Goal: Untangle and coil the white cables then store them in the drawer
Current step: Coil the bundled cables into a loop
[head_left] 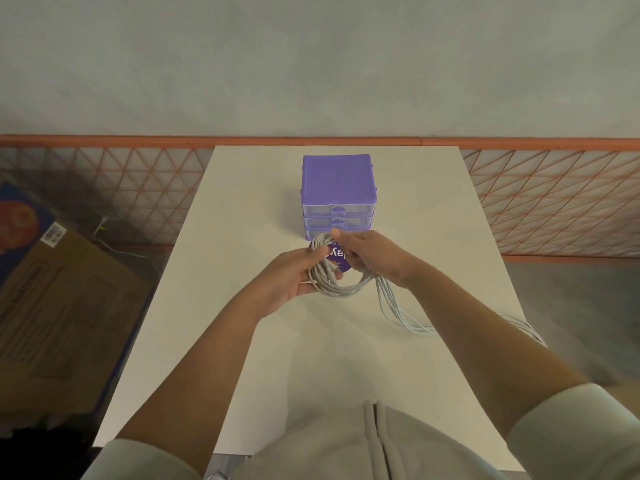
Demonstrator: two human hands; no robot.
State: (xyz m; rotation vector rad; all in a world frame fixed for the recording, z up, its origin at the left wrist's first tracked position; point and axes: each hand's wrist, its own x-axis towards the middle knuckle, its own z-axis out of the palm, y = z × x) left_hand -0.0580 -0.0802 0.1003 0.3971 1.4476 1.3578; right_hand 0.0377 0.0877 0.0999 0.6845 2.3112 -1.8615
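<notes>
A purple round sticker [337, 258] lies on the bench [242, 209] just in front of the purple drawer unit [337, 188]. It bears white letters, upside down to the camera; "ay" can be made out, and the smaller lines under it are too blurred. The cardboard box [62, 306], well left of the drawer unit, carries a barcode label [53, 234] and printed lines, all unreadable.

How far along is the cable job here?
Partly done: a coil is wound, gripped by the left hand, with the right hand feeding it. Loose cable trails across the table. The drawers look closed; nothing stored yet.
</notes>
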